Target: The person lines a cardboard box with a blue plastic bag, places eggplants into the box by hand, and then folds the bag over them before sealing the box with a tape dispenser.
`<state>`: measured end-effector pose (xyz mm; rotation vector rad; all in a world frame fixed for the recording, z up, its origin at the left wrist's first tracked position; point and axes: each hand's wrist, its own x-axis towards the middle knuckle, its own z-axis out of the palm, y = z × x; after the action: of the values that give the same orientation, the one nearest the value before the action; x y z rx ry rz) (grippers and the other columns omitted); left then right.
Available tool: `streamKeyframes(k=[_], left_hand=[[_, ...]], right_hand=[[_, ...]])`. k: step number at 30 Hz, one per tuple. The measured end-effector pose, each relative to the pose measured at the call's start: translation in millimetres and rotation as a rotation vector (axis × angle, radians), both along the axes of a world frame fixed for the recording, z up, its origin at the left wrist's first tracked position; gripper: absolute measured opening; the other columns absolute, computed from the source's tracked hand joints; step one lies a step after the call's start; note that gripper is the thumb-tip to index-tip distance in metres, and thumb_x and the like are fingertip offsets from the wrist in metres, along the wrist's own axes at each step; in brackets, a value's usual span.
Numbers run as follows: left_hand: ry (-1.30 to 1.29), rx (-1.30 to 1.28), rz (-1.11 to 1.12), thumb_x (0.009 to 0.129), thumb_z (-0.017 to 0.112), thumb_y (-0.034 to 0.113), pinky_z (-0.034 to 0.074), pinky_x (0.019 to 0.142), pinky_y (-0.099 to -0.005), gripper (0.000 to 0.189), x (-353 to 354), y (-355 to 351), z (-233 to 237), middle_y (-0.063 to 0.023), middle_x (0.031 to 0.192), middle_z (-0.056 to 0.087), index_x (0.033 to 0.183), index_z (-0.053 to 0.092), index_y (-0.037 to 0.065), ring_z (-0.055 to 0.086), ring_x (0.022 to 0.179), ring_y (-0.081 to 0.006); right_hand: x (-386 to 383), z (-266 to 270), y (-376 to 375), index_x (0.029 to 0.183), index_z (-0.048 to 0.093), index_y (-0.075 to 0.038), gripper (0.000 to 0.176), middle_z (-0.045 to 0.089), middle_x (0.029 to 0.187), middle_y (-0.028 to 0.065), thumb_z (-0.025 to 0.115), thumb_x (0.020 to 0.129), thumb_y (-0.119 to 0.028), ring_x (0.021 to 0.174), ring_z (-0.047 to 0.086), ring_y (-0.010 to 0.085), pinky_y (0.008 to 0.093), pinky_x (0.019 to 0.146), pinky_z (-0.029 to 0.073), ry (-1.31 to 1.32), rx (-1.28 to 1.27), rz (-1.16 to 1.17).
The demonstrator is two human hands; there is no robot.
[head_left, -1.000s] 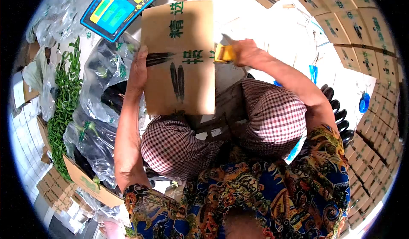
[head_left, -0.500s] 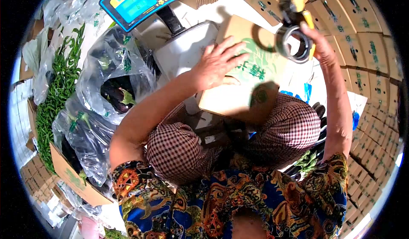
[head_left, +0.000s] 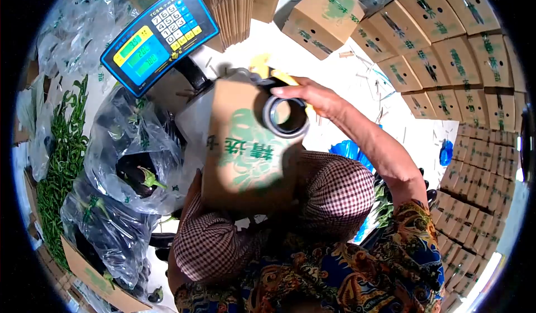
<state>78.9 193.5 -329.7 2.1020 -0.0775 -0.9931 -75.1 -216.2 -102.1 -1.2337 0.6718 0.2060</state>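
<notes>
Right hand [head_left: 315, 97] reaches forward, grip closed; left hand [head_left: 194, 186] mostly hidden.

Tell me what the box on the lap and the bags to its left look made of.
Box: matte brown cardboard, likely corrugated, with green print and creased edges. Bags: thin clear plastic film, glossy and crinkled, with an eggplant showing through.
</notes>
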Motion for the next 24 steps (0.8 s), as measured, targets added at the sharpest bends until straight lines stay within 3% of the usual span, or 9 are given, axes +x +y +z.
streamKeyframes(k=[6,8,10,12,13,15,18,21,24], left_hand=[[0.149,-0.058,0.148,0.093,0.052,0.029,0.044,0.075,-0.0373,0.028,2,3,15,-0.0089,0.092,0.063,0.093,0.061,0.003,0.059,0.087,-0.0237],[0.215,-0.123,0.203,0.092,0.053,0.029,0.044,0.076,-0.0364,0.028,7,-2,27,-0.0077,0.092,0.063,0.094,0.061,0.003,0.059,0.087,-0.0229],[0.285,-0.228,0.235,0.092,0.053,0.029,0.044,0.076,-0.0356,0.027,21,-18,59,-0.0065,0.091,0.063,0.094,0.062,0.003,0.059,0.087,-0.0220],[0.326,-0.379,0.116,0.092,0.054,0.029,0.044,0.077,-0.0347,0.027,43,-45,118,-0.0052,0.091,0.063,0.095,0.062,0.004,0.059,0.087,-0.0211],[0.337,-0.461,-0.028,0.090,0.057,0.030,0.044,0.082,-0.0312,0.030,53,-63,161,-0.0045,0.095,0.063,0.104,0.063,0.004,0.059,0.089,-0.0173],[0.326,-0.505,0.032,0.090,0.059,0.029,0.043,0.085,-0.0276,0.031,69,-94,187,-0.0059,0.098,0.063,0.108,0.063,0.004,0.058,0.091,-0.0148],[-0.015,-0.471,0.089,0.090,0.060,0.030,0.042,0.088,-0.0281,0.036,72,-137,189,-0.0066,0.104,0.062,0.113,0.061,0.002,0.057,0.097,-0.0156],[-0.234,-0.482,-0.078,0.093,0.056,0.034,0.041,0.092,-0.0307,0.041,55,-145,188,-0.0095,0.112,0.062,0.117,0.059,0.001,0.056,0.105,-0.0208],[-0.374,-0.508,-0.201,0.096,0.050,0.038,0.040,0.096,-0.0334,0.046,58,-138,159,-0.0153,0.121,0.059,0.124,0.054,0.001,0.055,0.114,-0.0279]], right_hand=[[34,1,14,0.129,0.050,0.002,0.074,0.061,0.118,0.0145,0.075,0.076,-0.042,0.109,0.057,0.0207,0.0315,0.098,0.044,-0.005,-0.006,0.067],[21,3,5,0.126,0.053,0.004,0.060,0.063,0.115,0.0124,0.073,0.081,-0.031,0.105,0.059,0.0181,0.0304,0.097,0.044,-0.011,0.044,-0.005],[-5,-10,-18,0.116,0.058,0.003,0.049,0.067,0.101,0.0094,0.073,0.083,-0.030,0.088,0.065,0.0162,0.0301,0.083,0.053,-0.011,0.152,-0.086],[-40,-1,-31,0.116,0.057,0.003,0.047,0.067,0.103,0.0118,0.072,0.083,-0.027,0.087,0.067,0.0194,0.0337,0.082,0.056,-0.018,0.337,-0.276],[-59,0,-36,0.117,0.056,0.003,0.048,0.067,0.102,0.0139,0.071,0.084,-0.027,0.087,0.067,0.0222,0.0355,0.083,0.056,-0.052,0.383,-0.345],[-93,-1,-43,0.120,0.052,0.003,0.050,0.066,0.102,0.0182,0.069,0.084,-0.027,0.088,0.068,0.0277,0.0391,0.086,0.056,-0.110,0.478,-0.478],[-118,27,-24,0.140,0.033,0.002,0.083,0.049,0.129,0.0331,0.067,0.080,-0.044,0.114,0.056,0.0404,0.0446,0.094,0.050,-0.258,0.387,-0.370],[-132,29,-16,0.145,0.027,-0.004,0.090,0.033,0.141,0.0373,0.067,0.079,-0.050,0.128,0.039,0.0494,0.0451,0.100,0.044,-0.241,0.382,-0.286],[-140,13,-21,0.142,0.029,0.003,0.078,0.040,0.139,0.0321,0.062,0.086,-0.040,0.126,0.047,0.0415,0.0462,0.103,0.043,-0.112,0.364,-0.272]])
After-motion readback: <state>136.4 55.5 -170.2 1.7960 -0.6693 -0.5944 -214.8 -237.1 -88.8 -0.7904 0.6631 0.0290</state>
